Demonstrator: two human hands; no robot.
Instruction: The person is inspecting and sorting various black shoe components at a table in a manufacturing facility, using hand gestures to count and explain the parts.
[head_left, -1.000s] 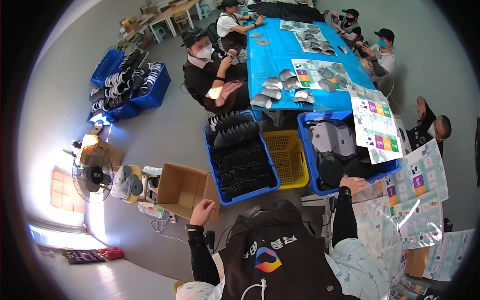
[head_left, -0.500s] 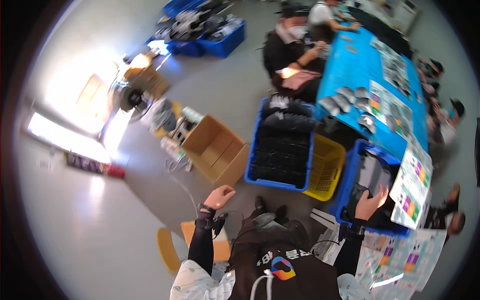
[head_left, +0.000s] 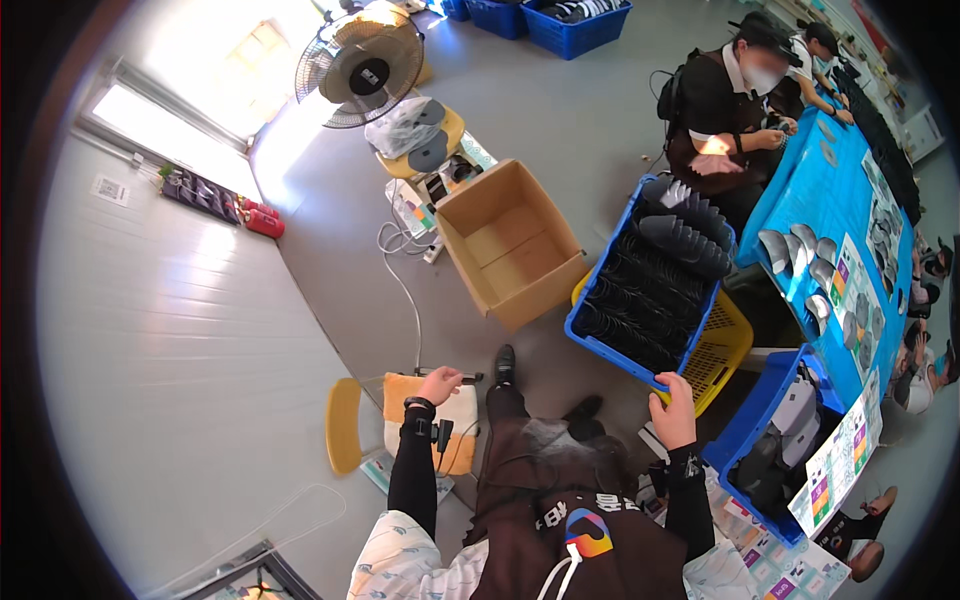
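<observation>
My left hand (head_left: 438, 385) is held in the air over the orange and white cushion (head_left: 458, 437) of a chair, its fingers loosely bent and nothing in them. Over to the right, my right hand (head_left: 676, 412) is beside the near corner of a blue crate (head_left: 612, 360), thumb and fingers apart. Whether its fingertips touch the rim I cannot tell. Rows of thin, curved black pieces (head_left: 650, 290) fill the crate. Under it stands a yellow basket (head_left: 728, 350), partly hidden. A second blue crate (head_left: 735, 487) with grey and black pieces is right of my right hand.
An open cardboard box (head_left: 515, 240) stands ahead, with a white cable (head_left: 408, 290) on the floor beside it. A fan (head_left: 368, 75) is farther back. Curved grey pieces (head_left: 800, 250) lie on a blue-covered table (head_left: 790, 205), where a co-worker (head_left: 735, 110) sits.
My view has turned left, so the crates and table now appear farther right. My right hand has moved from over the right-hand blue crate to the corner of the crate of black pieces.
</observation>
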